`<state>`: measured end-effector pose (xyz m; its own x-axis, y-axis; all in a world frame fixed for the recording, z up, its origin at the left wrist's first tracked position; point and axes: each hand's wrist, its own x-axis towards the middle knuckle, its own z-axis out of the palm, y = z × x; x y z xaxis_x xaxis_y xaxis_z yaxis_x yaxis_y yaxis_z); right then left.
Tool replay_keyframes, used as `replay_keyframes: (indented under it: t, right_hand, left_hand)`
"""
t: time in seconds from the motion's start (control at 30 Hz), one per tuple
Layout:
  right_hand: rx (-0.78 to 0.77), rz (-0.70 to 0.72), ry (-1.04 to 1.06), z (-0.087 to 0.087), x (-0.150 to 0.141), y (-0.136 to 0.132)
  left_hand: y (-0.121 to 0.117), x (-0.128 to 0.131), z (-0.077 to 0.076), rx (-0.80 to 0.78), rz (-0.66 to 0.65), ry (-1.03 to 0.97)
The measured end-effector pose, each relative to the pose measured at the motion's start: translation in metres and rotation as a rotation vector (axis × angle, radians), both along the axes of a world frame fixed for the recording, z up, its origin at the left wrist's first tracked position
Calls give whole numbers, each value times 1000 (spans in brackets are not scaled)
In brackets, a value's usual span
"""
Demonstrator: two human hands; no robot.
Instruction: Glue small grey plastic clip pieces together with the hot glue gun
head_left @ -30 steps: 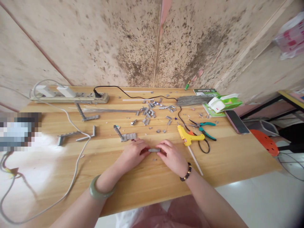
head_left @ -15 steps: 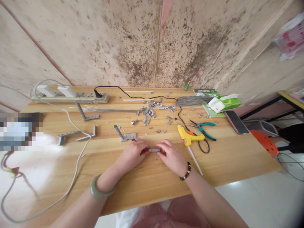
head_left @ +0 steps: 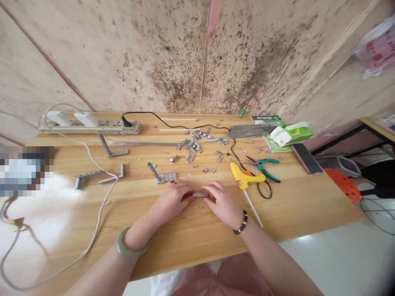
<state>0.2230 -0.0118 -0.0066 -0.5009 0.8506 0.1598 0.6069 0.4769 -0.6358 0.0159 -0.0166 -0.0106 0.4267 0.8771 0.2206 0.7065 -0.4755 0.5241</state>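
A short, narrow grey strip [head_left: 200,195] is pinched at both ends just above or on the table; I cannot tell which. My left hand [head_left: 175,198] is closed on its left end, and my right hand [head_left: 224,204] is closed on its right end. Just beyond the left hand lies an L-shaped grey piece [head_left: 167,177] made of small blocks, one arm angled away. A heap of loose grey pieces [head_left: 193,147] spreads farther back. To the right of my right hand rests a yellow glue gun [head_left: 247,176] with a white glue stick [head_left: 253,209] sticking out behind.
Teal-handled pliers [head_left: 269,168] lie beyond the glue gun, near a phone [head_left: 307,158] and a green tissue pack [head_left: 293,133]. Thin wires [head_left: 256,130] lie at the back. A power strip [head_left: 115,127] and a white cable [head_left: 103,205] occupy the left, with more grey angled pieces [head_left: 117,153].
Almost nothing differs. Both hands stay in place with the grey strip between them, and the objects on the table have not moved.
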Motion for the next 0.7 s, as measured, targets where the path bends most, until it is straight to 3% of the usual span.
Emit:
replay_keyframes:
  t: [0.7]
  right_hand:
    - [84, 39, -91, -6, -4, -1]
  left_hand:
    - [0, 3, 2, 20, 6, 63]
